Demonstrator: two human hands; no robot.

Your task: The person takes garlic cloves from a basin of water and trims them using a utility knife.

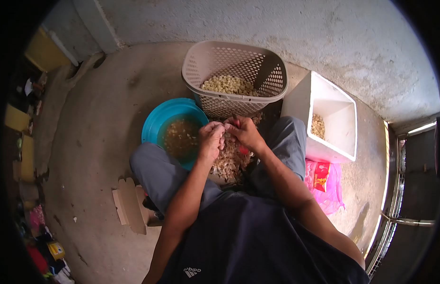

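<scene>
My left hand (212, 138) is closed, its fingertips pinched against those of my right hand. Whatever small piece it holds is hidden by the fingers. My right hand (246, 134) is wrapped round a small red-handled tool (236, 122), whose working end I cannot make out. Below both hands, between my knees, lies a heap of brown papery peels (228, 165) that look like garlic skins. A red object (243, 149) shows among them. Just left of my left hand stands a blue basin (150, 124) of cloudy water with pale cloves (178, 133) in it.
Beyond my hands stands a beige perforated basket (239, 102) with many pale cloves (229, 84). To the right, a white foam box (336, 106) holds more cloves (318, 126), beside a pink bag (330, 194). An open cardboard box (130, 203) lies left of my leg. A wall (277, 23) rises behind.
</scene>
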